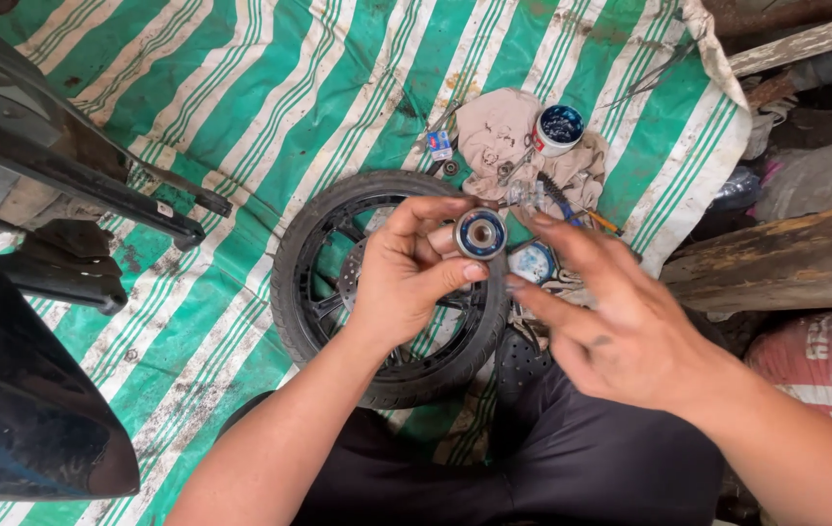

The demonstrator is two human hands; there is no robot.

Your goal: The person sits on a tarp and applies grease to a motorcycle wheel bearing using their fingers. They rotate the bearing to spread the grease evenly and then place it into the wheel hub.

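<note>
Over the green striped sheet (270, 97), my left hand (401, 278) grips the round bearing (480, 234), off the wheel (387, 292), right hand (621, 321) open.

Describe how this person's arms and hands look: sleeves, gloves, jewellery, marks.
Both forearms are bare, with no sleeves in view. The left hand and right hand wear no gloves, and no rings, watch or bracelet show. The right hand has a small dark smudge on its back. Dark trousers cover the lap.
</note>
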